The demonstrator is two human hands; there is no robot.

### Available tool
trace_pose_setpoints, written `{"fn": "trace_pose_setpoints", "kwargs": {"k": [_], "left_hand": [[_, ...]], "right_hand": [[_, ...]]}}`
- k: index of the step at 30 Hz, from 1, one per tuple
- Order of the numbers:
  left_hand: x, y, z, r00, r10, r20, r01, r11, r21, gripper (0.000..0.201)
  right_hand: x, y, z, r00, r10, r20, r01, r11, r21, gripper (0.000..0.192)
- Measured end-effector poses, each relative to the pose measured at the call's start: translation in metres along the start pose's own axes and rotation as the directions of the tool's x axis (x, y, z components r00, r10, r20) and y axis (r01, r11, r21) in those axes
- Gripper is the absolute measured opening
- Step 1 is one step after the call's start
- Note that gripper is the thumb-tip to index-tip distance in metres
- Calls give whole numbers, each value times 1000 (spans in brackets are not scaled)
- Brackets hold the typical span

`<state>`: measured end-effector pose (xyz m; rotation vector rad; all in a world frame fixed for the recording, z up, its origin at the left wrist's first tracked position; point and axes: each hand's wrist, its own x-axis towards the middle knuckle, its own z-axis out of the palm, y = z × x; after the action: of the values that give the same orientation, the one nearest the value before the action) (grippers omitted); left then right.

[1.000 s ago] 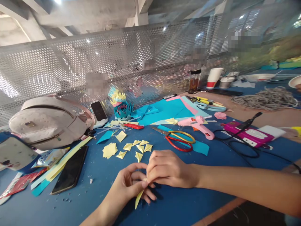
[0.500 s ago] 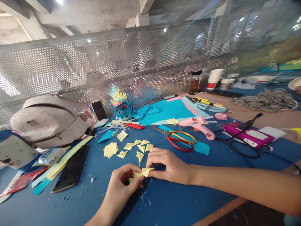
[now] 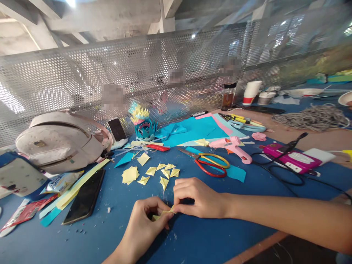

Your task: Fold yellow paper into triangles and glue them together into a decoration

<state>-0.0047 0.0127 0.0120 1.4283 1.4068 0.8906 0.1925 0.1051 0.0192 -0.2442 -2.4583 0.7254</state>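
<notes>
Between my two hands, low over the blue table, is a small piece of folded yellow paper (image 3: pixel 166 212), mostly covered by fingers. My left hand (image 3: pixel 150 222) is closed around it, thumb on top. From the right, my right hand (image 3: pixel 196 198) pinches its far end between thumb and forefinger. Just beyond my fingers lie several folded yellow paper pieces (image 3: pixel 164 183). Left of them sit a stack of yellow paper squares (image 3: pixel 130 175) and a single yellow square (image 3: pixel 143 158).
Red-and-yellow-handled scissors (image 3: pixel 210 165) and a pink glue gun (image 3: pixel 232 146) lie beyond my right hand. At left are a black phone (image 3: pixel 85 198) and a pale backpack (image 3: pixel 60 139). A paper ornament (image 3: pixel 144 126) stands at the back; a magenta box (image 3: pixel 293 157) with cables lies right.
Both hands have shifted slightly down and closed further over the yellow paper. Its folded right end, fully visible before, is now pressed between the fingertips and largely hidden.
</notes>
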Motion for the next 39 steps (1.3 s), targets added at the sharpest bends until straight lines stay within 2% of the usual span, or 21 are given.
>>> {"fn": "trace_pose_setpoints", "kwargs": {"k": [6,13,19,27,34,39], "left_hand": [[1,4,0,997,81,-12,-80,994,81,25],[-4,9,0,989,148,-6,-144,970,196,22],[-7,11,-1,987,163,10,-161,966,202,29],[-2,10,-2,992,121,-23,-117,984,131,33],[3,-5,0,992,83,-100,-81,996,28,31],[3,-4,-2,985,92,-143,-93,996,-3,28]], "right_hand": [[-1,-5,1,996,-86,-27,83,990,-115,29],[-1,-3,1,991,-127,-31,125,990,-58,32],[-1,-1,0,988,-153,-21,152,987,-46,30],[0,-4,-3,995,-97,-28,96,995,-23,30],[-1,-4,-7,987,102,-121,-92,992,89,15],[0,-5,-9,986,67,-151,-47,990,134,18]]}}
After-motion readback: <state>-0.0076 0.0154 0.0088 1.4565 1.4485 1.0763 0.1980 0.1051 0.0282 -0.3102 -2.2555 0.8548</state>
